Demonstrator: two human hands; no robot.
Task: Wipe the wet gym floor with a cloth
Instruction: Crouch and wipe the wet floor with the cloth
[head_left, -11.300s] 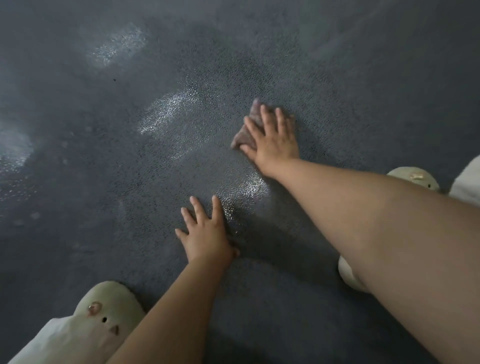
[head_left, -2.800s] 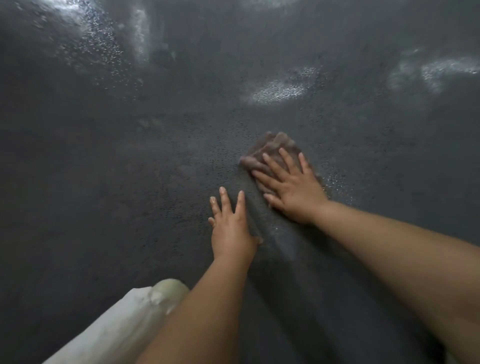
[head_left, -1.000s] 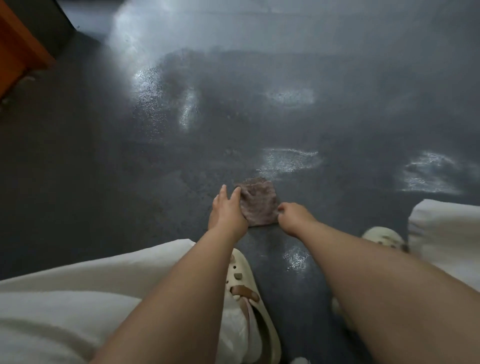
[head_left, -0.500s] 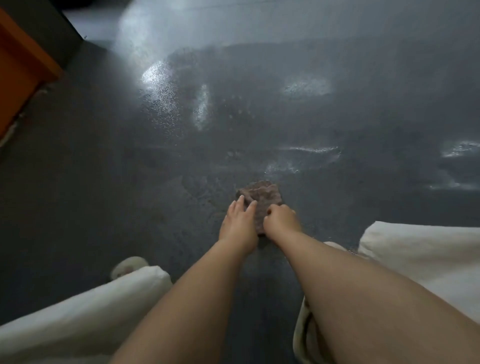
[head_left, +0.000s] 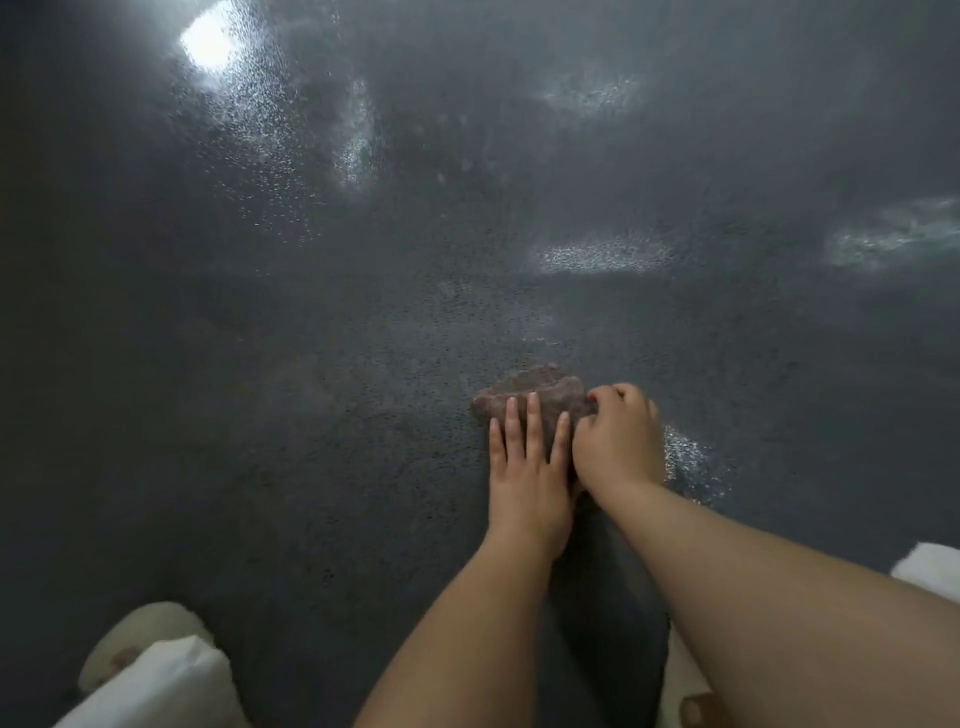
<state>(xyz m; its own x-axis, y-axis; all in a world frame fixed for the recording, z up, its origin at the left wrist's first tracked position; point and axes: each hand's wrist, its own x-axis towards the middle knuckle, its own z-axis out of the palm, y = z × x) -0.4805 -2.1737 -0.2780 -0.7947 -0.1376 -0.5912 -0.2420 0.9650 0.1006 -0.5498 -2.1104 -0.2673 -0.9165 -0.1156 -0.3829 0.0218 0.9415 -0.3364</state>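
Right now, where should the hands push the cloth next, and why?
Probably forward and slightly right: the left hand presses the cloth flat, the right hand grips its edge, and a shiny wet patch lies just ahead.

The left hand (head_left: 527, 470) lies flat, fingers straight, on a brownish cloth (head_left: 535, 391) on the dark floor (head_left: 311, 415). The right hand (head_left: 618, 441), just beside it, grips the cloth's right edge with curled fingers. Wet patches (head_left: 602, 257) glisten farther off.

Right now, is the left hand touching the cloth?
Touching. The head view shows the left hand with straight fingers lying flat on the cloth.
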